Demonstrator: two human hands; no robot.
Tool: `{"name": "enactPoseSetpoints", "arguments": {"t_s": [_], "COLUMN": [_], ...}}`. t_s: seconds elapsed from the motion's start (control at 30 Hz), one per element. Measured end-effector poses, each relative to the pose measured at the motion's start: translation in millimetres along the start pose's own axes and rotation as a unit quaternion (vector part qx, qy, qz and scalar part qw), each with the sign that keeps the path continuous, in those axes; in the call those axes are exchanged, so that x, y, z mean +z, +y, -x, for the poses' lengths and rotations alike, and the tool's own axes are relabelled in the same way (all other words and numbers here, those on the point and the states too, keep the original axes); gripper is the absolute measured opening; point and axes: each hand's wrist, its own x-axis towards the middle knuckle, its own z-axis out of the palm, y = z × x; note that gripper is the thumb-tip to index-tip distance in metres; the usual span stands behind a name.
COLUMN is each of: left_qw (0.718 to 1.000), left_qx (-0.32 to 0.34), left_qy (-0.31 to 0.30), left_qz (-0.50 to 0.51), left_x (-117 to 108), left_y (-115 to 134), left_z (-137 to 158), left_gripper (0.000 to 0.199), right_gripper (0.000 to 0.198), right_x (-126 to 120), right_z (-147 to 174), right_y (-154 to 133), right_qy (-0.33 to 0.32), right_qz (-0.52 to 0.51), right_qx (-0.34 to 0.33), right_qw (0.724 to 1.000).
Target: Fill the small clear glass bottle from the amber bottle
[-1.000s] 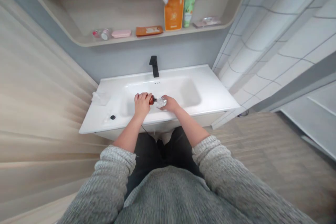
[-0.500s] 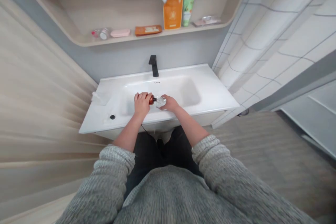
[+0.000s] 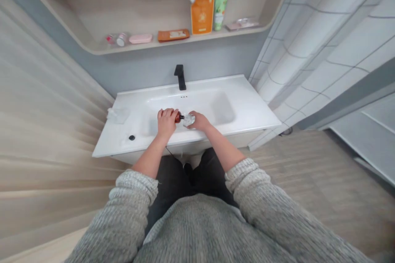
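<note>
My left hand (image 3: 167,121) is wrapped round a brown bottle (image 3: 178,117) that lies tilted on its side, its dark neck pointing right. The neck meets the mouth of a small clear container (image 3: 189,120), which my right hand (image 3: 199,121) grips from the right. Both hands are over the front part of the white sink basin (image 3: 212,107). Much of the bottle is hidden under my left fingers. Whether liquid runs between the two is too small to tell.
A black faucet (image 3: 180,77) stands behind the basin. A black round cap (image 3: 132,137) and a clear plastic piece (image 3: 119,115) lie on the left counter. Above, a shelf (image 3: 129,49) holds an orange pouch (image 3: 203,13), a green tube (image 3: 220,8) and several small items.
The view has shifted very slightly. My hands, the brown bottle and the clear container keep the same positions.
</note>
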Motion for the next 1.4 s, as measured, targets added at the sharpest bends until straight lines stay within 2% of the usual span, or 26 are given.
{"name": "enactPoseSetpoints", "arguments": {"t_s": [0.5, 0.9, 1.4], "left_qw": [1.0, 1.0, 1.0], "left_qx": [0.006, 0.0, 0.005], "left_qy": [-0.001, -0.012, -0.008], "left_qz": [-0.008, -0.007, -0.007], "left_x": [-3, -11, -10], "left_y": [3, 8, 8], "left_z": [0, 0, 0], "left_gripper": [0.061, 0.068, 0.064], "right_gripper": [0.076, 0.071, 0.074], "right_x": [-3, -3, -5], "right_z": [2, 3, 4], "right_y": [-4, -6, -8], "right_qy": [-0.002, 0.001, -0.005], "right_qz": [0.011, 0.01, 0.008], "right_qx": [-0.001, -0.001, 0.003], "right_qw": [1.0, 1.0, 1.0]}}
